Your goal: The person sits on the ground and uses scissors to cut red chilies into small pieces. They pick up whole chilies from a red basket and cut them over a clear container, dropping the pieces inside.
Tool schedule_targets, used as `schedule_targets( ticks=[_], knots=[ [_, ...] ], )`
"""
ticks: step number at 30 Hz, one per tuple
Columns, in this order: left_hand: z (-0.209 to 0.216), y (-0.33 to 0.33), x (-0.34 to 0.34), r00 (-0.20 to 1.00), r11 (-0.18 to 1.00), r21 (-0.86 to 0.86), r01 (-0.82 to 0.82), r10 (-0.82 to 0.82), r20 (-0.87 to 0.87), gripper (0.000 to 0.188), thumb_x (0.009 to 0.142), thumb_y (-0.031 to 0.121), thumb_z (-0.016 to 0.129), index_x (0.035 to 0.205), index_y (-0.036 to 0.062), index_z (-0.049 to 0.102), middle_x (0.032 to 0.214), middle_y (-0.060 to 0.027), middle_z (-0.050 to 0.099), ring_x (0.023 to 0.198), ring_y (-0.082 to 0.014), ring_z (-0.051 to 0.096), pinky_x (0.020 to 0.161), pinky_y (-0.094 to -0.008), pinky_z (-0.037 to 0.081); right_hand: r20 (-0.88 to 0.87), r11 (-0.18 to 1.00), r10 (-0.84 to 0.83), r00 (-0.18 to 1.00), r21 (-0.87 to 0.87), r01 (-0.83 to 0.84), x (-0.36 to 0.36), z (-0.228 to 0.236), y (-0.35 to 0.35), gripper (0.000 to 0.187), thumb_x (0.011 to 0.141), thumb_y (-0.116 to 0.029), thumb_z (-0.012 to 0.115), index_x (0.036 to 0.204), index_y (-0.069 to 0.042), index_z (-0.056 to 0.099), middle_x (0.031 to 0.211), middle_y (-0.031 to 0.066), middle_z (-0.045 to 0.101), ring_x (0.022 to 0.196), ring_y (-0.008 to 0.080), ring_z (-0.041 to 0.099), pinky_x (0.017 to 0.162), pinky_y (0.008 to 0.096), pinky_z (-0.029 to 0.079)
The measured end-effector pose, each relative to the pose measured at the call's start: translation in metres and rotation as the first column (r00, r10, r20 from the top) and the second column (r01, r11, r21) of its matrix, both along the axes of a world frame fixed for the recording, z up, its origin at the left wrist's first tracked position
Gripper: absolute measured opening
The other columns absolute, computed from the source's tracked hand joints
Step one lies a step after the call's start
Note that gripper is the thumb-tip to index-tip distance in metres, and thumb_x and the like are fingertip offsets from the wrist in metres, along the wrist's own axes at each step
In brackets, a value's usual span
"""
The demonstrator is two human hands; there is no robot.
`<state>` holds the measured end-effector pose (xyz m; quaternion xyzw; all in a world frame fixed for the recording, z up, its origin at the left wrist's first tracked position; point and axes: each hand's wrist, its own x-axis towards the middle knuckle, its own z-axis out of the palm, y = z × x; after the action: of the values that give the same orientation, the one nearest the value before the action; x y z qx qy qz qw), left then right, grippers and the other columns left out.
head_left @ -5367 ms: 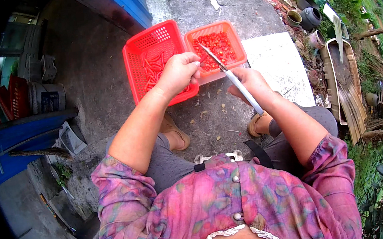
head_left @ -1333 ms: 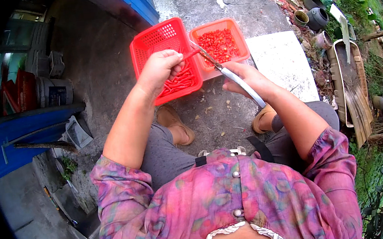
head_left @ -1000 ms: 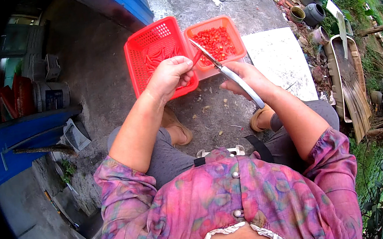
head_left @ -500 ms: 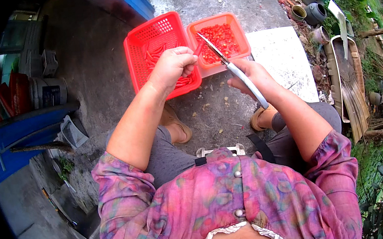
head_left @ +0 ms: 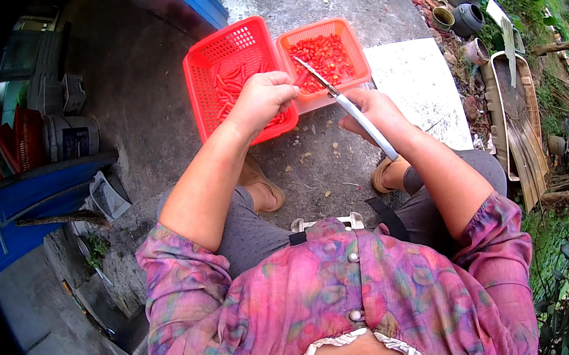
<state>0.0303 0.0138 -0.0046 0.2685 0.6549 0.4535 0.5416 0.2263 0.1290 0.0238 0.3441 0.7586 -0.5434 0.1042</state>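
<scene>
I see one labelled thing: a grey round tub (head_left: 72,136) with a dark label, at far left beside stacked crates (head_left: 47,95).

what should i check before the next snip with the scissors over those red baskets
1. Chili held in the left hand: ok, fingers pinch a red chili at the blades.
2. Scissors in the right hand: ok, the grip is firm, tips point to the small basket.
3. Blades open: cannot tell, too thin to see.
4. Small orange-red basket under the cut: ok, it sits below the tips and holds cut pieces.
5. Large red basket of whole chilies within reach: ok, under the left hand.
6. Left fingertips clear of the blades: cannot tell, they are very close.
</scene>
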Motion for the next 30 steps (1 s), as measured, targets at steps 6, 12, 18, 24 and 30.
schedule_targets(
  ticks=[6, 12, 18, 24, 30],
  knots=[
    [-0.009, 0.000, -0.003, 0.999, 0.999, 0.017, -0.032, 0.032, -0.007, 0.005, 0.085, 0.005, 0.059, 0.081, 0.0043, 0.060, 0.069, 0.0026, 0.056, 0.059, -0.0048, 0.048, 0.056, -0.0191, 0.041, -0.096, 0.992, -0.121, 0.988, -0.040, 0.118, 0.006, -0.011, 0.001, 0.031, 0.070, -0.012, 0.063, 0.099, -0.002, 0.058, 0.076, 0.0142, 0.063, 0.070, 0.0203, 0.063, 0.063, 0.0334, 0.048],
    [-0.009, 0.002, 0.003, 0.988, 0.995, 0.103, 0.017, -0.001, -0.156, 0.009, 0.082, 0.007, 0.060, 0.079, -0.0013, 0.063, 0.067, 0.0019, 0.055, 0.062, -0.0058, 0.049, 0.056, -0.0231, 0.040, -0.168, 1.000, -0.024, 0.986, 0.009, 0.026, 0.006, -0.017, -0.003, 0.041, 0.075, -0.007, 0.062, 0.115, -0.006, 0.054, 0.073, -0.0008, 0.054, 0.063, 0.0079, 0.051, 0.055, 0.0245, 0.042],
    [-0.009, 0.000, 0.001, 0.974, 0.991, 0.098, 0.094, -0.071, -0.217, 0.008, 0.086, 0.005, 0.057, 0.088, 0.0008, 0.064, 0.075, 0.0037, 0.058, 0.067, -0.0035, 0.051, 0.061, -0.0197, 0.042, -0.176, 0.993, -0.034, 0.984, 0.104, 0.053, 0.004, -0.004, -0.005, 0.035, 0.070, -0.011, 0.062, 0.104, -0.003, 0.058, 0.080, 0.0186, 0.063, 0.077, 0.0275, 0.064, 0.069, 0.0371, 0.047],
    [-0.005, 0.001, 0.001, 0.982, 0.996, 0.063, 0.061, -0.049, -0.181, 0.007, 0.086, 0.005, 0.057, 0.084, 0.0019, 0.063, 0.073, 0.0039, 0.057, 0.066, -0.0034, 0.050, 0.060, -0.0196, 0.042, -0.036, 0.997, -0.018, 0.999, 0.068, 0.021, 0.000, 0.010, -0.004, 0.030, 0.073, -0.008, 0.064, 0.102, -0.003, 0.060, 0.068, 0.0060, 0.059, 0.056, 0.0107, 0.056, 0.051, 0.0283, 0.044],
    [-0.006, 0.003, 0.003, 0.990, 0.998, 0.058, -0.025, 0.033, -0.135, 0.007, 0.087, 0.006, 0.057, 0.084, 0.0023, 0.062, 0.072, 0.0035, 0.057, 0.064, -0.0035, 0.050, 0.059, -0.0194, 0.041, -0.061, 0.997, -0.074, 0.995, 0.020, 0.075, 0.005, -0.009, 0.002, 0.036, 0.070, -0.011, 0.064, 0.105, -0.004, 0.059, 0.079, 0.0173, 0.064, 0.076, 0.0277, 0.065, 0.068, 0.0365, 0.048]
  ],
)
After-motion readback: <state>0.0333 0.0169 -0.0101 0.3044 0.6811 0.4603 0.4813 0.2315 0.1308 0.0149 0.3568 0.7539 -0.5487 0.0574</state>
